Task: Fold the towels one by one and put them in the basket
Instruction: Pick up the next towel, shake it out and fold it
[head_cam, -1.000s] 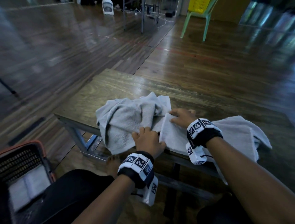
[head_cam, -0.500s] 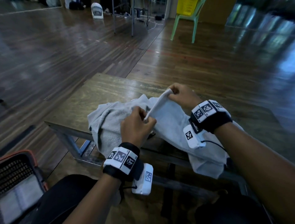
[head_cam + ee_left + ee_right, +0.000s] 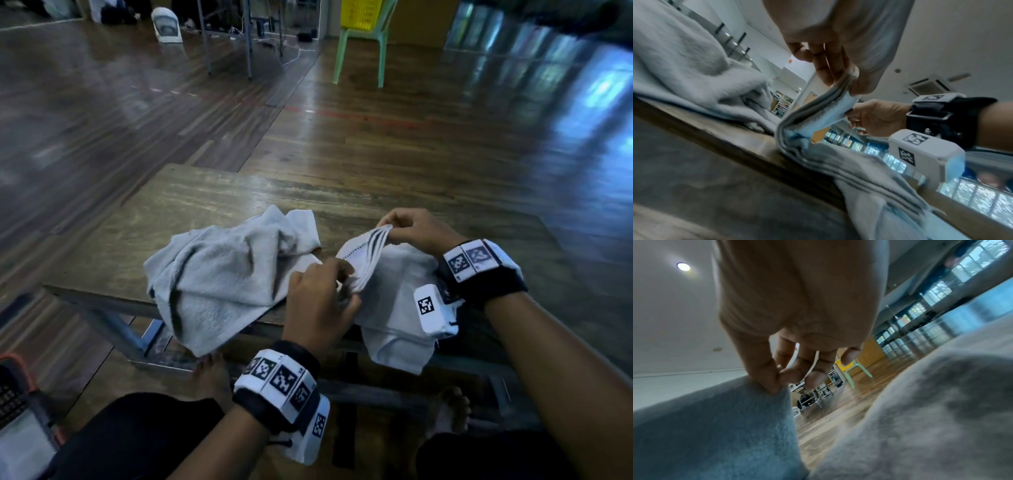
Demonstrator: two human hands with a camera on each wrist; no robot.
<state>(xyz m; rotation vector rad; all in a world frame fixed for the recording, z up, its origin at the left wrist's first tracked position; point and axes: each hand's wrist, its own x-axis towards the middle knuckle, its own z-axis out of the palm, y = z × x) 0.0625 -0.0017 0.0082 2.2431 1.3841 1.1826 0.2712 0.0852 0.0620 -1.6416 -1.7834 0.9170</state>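
Note:
A grey towel with a striped hem [image 3: 394, 284] hangs over the near edge of the wooden table [image 3: 212, 209]. My left hand [image 3: 337, 281] pinches one end of its hem, and my right hand [image 3: 394, 229] pinches the other end, lifted above the table. The left wrist view shows the towel's hem [image 3: 818, 107] stretched between my left hand [image 3: 846, 82] and my right hand [image 3: 855, 116]. In the right wrist view my right hand [image 3: 777, 382] pinches the towel [image 3: 715, 426]. A crumpled grey towel [image 3: 222, 274] lies on the table to the left. The basket [image 3: 17, 404] stands on the floor at lower left, with a folded towel [image 3: 24, 452] in it.
My knees and bare feet [image 3: 212, 373] are under the table's near edge. A green chair [image 3: 363, 41] carrying a yellow basket stands far behind on the wooden floor, with a white fan [image 3: 166, 25] and metal legs at the far left.
Both hands lifted the towel's hem off the table, then drew apart along it. The towel has come away from the crumpled one and slid right.

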